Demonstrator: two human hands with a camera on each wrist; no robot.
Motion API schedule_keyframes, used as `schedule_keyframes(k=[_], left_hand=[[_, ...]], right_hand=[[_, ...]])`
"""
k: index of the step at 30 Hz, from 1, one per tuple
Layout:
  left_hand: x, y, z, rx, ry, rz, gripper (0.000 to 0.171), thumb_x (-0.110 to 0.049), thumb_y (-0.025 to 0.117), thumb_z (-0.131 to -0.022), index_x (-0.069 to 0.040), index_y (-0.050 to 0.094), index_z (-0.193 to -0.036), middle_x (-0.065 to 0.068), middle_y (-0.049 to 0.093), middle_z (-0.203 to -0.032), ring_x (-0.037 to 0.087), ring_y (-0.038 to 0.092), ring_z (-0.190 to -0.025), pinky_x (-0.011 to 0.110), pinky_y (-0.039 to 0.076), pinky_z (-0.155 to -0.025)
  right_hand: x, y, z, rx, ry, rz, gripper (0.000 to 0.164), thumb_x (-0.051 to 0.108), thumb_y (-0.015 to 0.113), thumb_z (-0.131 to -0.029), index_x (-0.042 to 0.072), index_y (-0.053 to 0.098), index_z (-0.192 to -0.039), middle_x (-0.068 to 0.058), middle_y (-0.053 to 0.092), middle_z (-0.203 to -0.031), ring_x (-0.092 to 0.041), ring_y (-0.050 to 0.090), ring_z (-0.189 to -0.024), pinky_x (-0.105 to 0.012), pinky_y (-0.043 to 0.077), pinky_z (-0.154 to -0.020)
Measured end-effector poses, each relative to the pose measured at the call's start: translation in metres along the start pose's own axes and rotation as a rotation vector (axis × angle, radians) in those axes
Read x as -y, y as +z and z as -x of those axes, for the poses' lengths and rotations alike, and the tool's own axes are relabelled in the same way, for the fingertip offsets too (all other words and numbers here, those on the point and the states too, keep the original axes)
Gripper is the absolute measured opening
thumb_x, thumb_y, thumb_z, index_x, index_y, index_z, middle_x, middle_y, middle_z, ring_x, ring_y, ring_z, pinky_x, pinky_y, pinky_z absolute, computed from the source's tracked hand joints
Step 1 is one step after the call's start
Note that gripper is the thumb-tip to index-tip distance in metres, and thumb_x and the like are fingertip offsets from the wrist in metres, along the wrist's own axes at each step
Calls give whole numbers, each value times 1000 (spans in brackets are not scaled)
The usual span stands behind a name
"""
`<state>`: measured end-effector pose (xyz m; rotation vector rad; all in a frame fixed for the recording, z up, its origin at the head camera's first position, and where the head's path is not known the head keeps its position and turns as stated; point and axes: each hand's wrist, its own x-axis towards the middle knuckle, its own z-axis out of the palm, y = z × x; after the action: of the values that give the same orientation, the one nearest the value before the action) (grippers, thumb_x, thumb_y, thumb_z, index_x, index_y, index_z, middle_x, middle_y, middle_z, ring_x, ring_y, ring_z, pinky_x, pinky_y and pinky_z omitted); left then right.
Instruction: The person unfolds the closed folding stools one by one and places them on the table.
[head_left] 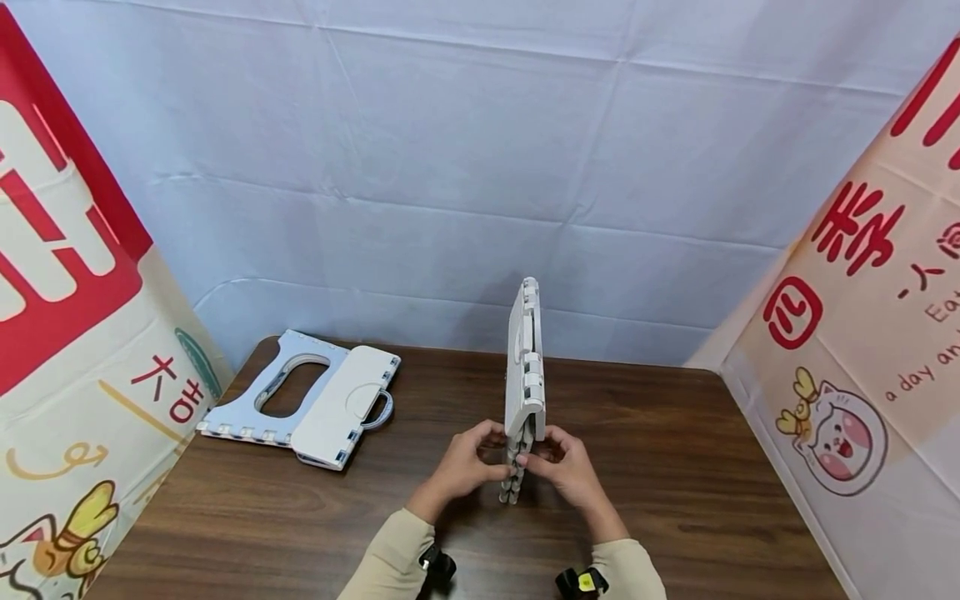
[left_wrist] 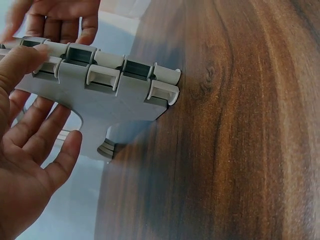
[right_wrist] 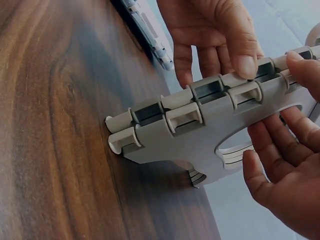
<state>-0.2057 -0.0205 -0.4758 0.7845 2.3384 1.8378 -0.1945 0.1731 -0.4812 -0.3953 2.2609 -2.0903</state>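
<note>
A grey-and-white folding stool, folded flat, stands on edge on the table, its hinged side toward me. My left hand grips its left side near the bottom, thumb on the hinged edge. From the right, my right hand grips it, thumb also on that edge. In the right wrist view, the right hand's fingers curl by the cutout of the grey leg panel. The left wrist view shows hinge knuckles in two rows, their lower end at the tabletop.
A second folding stool, light blue and white with a loop handle, lies flat on the wooden table at the left. A pale cloth hangs behind the table. Printed cloths hang at both sides.
</note>
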Motion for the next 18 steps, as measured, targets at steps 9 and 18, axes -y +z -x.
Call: schedule_keyframes(k=[9,18], left_hand=[[32,5,-6,-27,-2,-28,39,-5,77,-73,-8,60,-107,4,64,-101,18,61,-95,34,50,-78],[42,10,-6,-48,7,-30,39,-6,79,-72,-7,60,-106,5,64,-100,22,61,-95,35,51,-78]], right_hand=[[18,5,3,-7,-19,62,26,-6,69,-79,-11,58,-101,-28,59,-96,-41,59,-88,-28,51,-70],[18,5,5,-29,-2,130,28,-2,72,-78,-7,60,-103,-22,61,-94,-33,58,-85,-30,50,-71]])
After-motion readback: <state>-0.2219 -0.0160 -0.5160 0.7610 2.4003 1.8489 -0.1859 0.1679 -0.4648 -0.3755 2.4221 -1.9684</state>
